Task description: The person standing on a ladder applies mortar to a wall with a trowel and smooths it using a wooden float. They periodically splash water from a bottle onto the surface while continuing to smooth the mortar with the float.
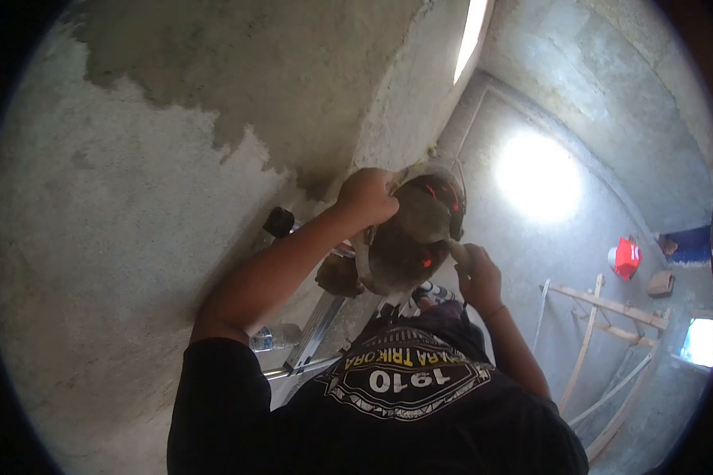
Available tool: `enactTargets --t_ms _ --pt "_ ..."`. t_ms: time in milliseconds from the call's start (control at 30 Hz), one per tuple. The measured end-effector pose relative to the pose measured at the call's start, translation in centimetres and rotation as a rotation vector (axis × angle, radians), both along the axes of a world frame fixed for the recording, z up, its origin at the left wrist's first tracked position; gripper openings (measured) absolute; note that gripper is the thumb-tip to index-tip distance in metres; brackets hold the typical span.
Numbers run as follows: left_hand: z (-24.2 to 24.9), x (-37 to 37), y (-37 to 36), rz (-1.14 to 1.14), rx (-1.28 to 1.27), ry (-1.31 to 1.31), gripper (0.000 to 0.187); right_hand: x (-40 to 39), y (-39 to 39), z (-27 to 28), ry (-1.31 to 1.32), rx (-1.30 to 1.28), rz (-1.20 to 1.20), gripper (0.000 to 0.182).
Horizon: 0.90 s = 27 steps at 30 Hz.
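Note:
In front of me, above the ladder, is a dark rounded bucket (404, 265) with orange-red patches and grey smears. Its upper part looks grey-brown inside, though blur hides the exact shape. My left hand (368, 198) is closed at its upper left edge, arm stretched forward. At the lower right edge, my right hand (477, 277) has its fingers closed around a pale end; I cannot make out whether this is a handle or the rim. A brown lump-like object (340, 275) sits just left of the bucket, below my left forearm.
A metal ladder (317, 324) stands beneath me, with a clear plastic bottle (276, 337) beside it. The plastered wall (238, 71) on the left has a dark, damp-looking upper area. A wooden frame (610, 313) and a red bag (628, 258) are at the right.

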<state>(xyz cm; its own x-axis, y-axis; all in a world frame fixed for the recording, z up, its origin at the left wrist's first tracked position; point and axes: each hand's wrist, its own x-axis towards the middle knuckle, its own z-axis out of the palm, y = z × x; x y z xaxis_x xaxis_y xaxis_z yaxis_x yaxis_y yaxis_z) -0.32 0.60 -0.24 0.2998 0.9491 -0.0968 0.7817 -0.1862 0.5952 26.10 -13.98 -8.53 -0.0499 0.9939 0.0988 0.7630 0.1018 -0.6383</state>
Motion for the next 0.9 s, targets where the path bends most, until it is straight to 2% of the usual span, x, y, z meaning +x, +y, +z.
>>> enactTargets --t_ms 67,167,333,433,567,633,700,833,900 --pt "-1.2 0.1 0.1 -0.006 0.068 0.026 0.024 1.6 -1.0 0.0 0.036 -0.067 -0.019 0.038" --pt "0.5 0.5 0.1 0.033 -0.092 0.077 0.026 3.4 -1.5 0.3 0.046 -0.002 -0.06 0.036" --pt "0.8 0.3 0.1 0.033 -0.091 0.14 0.027 5.3 -0.8 1.2 0.136 -0.025 -0.174 0.042" --pt "-0.8 0.0 -0.1 0.047 -0.026 -0.02 0.026 6.4 0.5 2.2 0.14 0.045 -0.151 0.042" --pt "-1.5 -0.1 0.1 0.015 0.0 0.055 0.037 6.7 3.8 6.5 0.119 0.15 -0.076 0.038" --pt "-1.0 -0.2 -0.3 0.046 0.054 0.01 0.036 7.0 6.6 8.1 0.06 0.259 -0.013 0.037" --pt "0.1 0.1 -0.5 0.01 -0.077 0.019 0.035 7.0 9.0 10.0 -0.01 0.356 0.026 0.036" --pt "-0.8 0.2 -0.7 0.014 0.004 0.026 0.032 5.6 14.3 16.8 -0.064 0.54 0.096 0.036" --pt "-0.5 0.3 -0.7 0.0 -0.026 0.04 0.03 5.8 17.5 18.4 -0.136 0.638 0.114 0.04"
